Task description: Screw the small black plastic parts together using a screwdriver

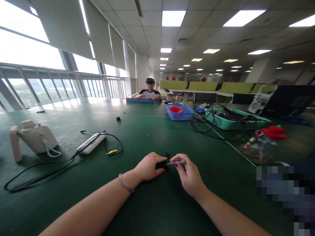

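Note:
My left hand, with a grey bangle at its wrist, is closed around a small black part on the green table. Pinched in my right hand is a screwdriver with a part-clear, yellowish handle. Its shaft points left, and the tip meets or nearly meets the black part; I cannot tell which. Just beyond my left fingers sits another small black piece; whether it joins the held part is unclear.
At left lie a white power bank with a black cable and a beige bottle. To the right are a blue basket, a green basket of cables and a red-lidded jar. A person sits across the table.

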Available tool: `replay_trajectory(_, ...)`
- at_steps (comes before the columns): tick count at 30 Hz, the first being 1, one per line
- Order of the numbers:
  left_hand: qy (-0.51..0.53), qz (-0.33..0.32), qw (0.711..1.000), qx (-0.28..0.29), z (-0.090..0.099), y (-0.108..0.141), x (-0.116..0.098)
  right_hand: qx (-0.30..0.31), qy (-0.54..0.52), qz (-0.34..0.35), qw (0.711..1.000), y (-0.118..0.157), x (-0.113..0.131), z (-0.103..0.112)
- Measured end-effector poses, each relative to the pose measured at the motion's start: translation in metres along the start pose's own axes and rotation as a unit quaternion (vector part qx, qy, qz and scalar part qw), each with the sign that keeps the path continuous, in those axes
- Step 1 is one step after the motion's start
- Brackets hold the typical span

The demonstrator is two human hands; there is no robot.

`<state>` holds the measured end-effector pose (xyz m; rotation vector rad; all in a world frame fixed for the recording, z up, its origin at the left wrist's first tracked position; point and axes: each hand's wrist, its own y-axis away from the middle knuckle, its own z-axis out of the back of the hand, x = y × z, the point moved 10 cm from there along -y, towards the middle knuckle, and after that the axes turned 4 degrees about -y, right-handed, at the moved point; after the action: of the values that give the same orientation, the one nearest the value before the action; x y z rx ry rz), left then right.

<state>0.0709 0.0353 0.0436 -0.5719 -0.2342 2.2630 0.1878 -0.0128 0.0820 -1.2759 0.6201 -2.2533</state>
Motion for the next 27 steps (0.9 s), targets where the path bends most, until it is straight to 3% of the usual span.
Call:
replay_trajectory(4, 0.004, 0.005, 1.0, 0.006, -0.001, 0.0, 0.0, -0.006, -0.001, 0.012, 1.0, 0.002, 0.003, 0.004)
replay_trajectory(9, -0.001, 0.013, 1.0, 0.009, -0.003, 0.001, 0.003, -0.021, 0.006, 0.085, 0.996, 0.007, 0.014, 0.009)
replay_trajectory(19, 0.009, 0.002, 1.0, 0.007, -0.002, 0.0, 0.001, -0.006, 0.043, 0.065, 0.997, 0.003, 0.005, 0.001)
replay_trajectory(27, 0.013, -0.004, 0.999, -0.036, 0.011, 0.0, -0.005, -0.009, 0.039, 0.069, 0.997, 0.006, 0.006, 0.003)
